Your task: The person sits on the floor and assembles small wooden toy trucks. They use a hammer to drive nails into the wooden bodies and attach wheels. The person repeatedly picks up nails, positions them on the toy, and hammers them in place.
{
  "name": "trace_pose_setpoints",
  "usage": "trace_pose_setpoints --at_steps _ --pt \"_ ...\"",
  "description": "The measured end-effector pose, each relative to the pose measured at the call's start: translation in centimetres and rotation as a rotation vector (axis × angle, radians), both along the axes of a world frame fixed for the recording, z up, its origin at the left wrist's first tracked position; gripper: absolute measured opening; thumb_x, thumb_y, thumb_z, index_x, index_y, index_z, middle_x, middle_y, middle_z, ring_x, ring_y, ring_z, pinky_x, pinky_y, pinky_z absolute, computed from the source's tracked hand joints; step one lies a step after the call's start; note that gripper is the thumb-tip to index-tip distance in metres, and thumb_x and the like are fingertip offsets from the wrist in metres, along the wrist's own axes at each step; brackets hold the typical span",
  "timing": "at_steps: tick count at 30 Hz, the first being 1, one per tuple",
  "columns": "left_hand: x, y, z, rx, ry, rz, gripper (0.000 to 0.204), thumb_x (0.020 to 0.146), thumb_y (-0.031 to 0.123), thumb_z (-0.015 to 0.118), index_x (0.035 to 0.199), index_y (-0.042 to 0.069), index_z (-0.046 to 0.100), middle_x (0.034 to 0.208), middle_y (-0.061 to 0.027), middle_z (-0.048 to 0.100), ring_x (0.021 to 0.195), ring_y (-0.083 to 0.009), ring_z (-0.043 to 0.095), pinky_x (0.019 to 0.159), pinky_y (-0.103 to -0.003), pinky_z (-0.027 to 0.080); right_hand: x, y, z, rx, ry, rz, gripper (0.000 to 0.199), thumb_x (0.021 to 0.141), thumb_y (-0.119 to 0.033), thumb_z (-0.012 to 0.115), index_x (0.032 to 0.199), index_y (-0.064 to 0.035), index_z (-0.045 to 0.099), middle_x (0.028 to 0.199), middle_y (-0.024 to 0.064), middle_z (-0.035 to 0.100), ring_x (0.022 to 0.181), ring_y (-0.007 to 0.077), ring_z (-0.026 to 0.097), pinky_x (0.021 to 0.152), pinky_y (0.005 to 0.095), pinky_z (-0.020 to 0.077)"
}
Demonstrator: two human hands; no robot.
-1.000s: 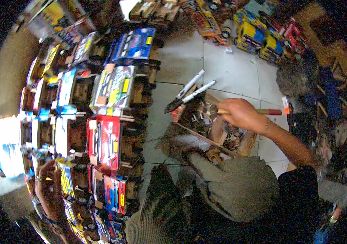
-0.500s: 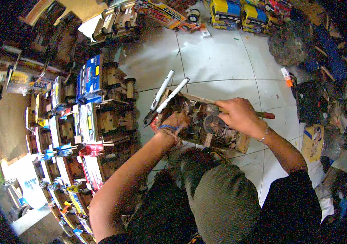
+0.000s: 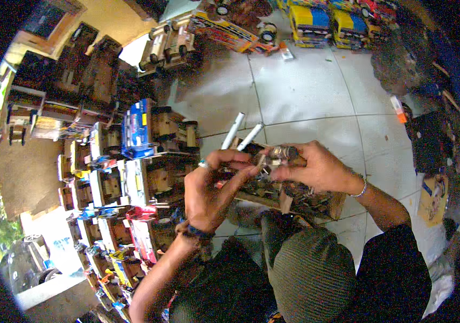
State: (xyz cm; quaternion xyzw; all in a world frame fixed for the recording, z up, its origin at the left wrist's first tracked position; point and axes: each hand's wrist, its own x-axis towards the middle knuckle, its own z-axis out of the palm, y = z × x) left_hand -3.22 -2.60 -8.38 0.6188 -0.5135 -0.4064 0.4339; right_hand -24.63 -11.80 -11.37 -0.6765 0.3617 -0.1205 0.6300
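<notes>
A shallow wooden box (image 3: 258, 201) of jumbled small parts and scraps sits on the tiled floor before me. Over it, the curled fingers of my right hand (image 3: 319, 167) grip a dark, roundish piece (image 3: 288, 154) whose kind I cannot make out. My left hand (image 3: 211, 183) is close beside it, thumb and fingers pinched around a small pale piece (image 3: 263, 162) that is blurred. The two pieces are close together; whether they touch I cannot tell. Two white tubes (image 3: 234, 131) lean up out of the box's far left corner, behind my left fingers.
Rows of wooden toy trucks (image 3: 136, 129) stand stacked along my left. Yellow and blue toy trucks (image 3: 309, 24) sit at the far side. A small orange and white box (image 3: 398, 110) lies at the right, near dark clutter (image 3: 429, 134). Pale floor tiles (image 3: 305, 86) stretch beyond the wooden box.
My left hand has come up out of the wooden box with a small pale piece. My right hand has stayed above the box, turning the dark piece toward the left fingers. The view has shifted slightly.
</notes>
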Motion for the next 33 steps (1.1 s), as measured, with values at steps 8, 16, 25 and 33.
trace_pose_setpoints --at_steps 8,16,25,33 --pt "1.6 1.9 1.9 0.171 0.491 0.206 0.024 0.088 0.003 0.073 0.107 0.002 0.057 0.089 -0.0079 0.071 0.084 -0.0158 0.069 0.075 -0.027 0.055 4.4 0.2 1.8 0.015 -0.258 0.038 0.025 0.092 -0.025 0.071 0.109 -0.0064 0.070 0.098 0.0013 0.072 0.090 0.0089 0.063 0.085 0.0305 0.0509" --pt "1.6 2.5 1.4 -0.091 0.292 0.252 0.025 0.086 0.005 0.075 0.103 0.003 0.057 0.089 -0.0097 0.072 0.081 -0.0156 0.070 0.072 -0.028 0.055 5.1 0.6 2.5 0.058 -0.273 0.046 0.025 0.093 -0.026 0.070 0.104 -0.0034 0.069 0.093 0.0021 0.072 0.086 0.0094 0.064 0.082 0.0293 0.0512" --pt "1.2 3.5 3.2 -0.288 0.061 0.166 0.035 0.088 0.007 0.073 0.118 0.001 0.055 0.105 -0.0120 0.071 0.093 -0.0153 0.069 0.080 -0.031 0.056 6.0 0.8 4.2 -0.036 -0.282 -0.068 0.022 0.096 -0.026 0.066 0.103 -0.0050 0.068 0.083 -0.0002 0.068 0.076 0.0110 0.062 0.071 0.0302 0.0514" --pt "2.7 4.3 4.9 -0.017 0.551 0.048 0.031 0.099 0.017 0.061 0.128 0.004 0.060 0.114 -0.0015 0.064 0.100 -0.0089 0.058 0.088 -0.026 0.049 7.4 1.7 5.3 0.103 -0.159 -0.036 0.019 0.093 -0.016 0.068 0.107 -0.0042 0.064 0.085 0.0019 0.066 0.074 0.0105 0.059 0.065 0.0283 0.0497"
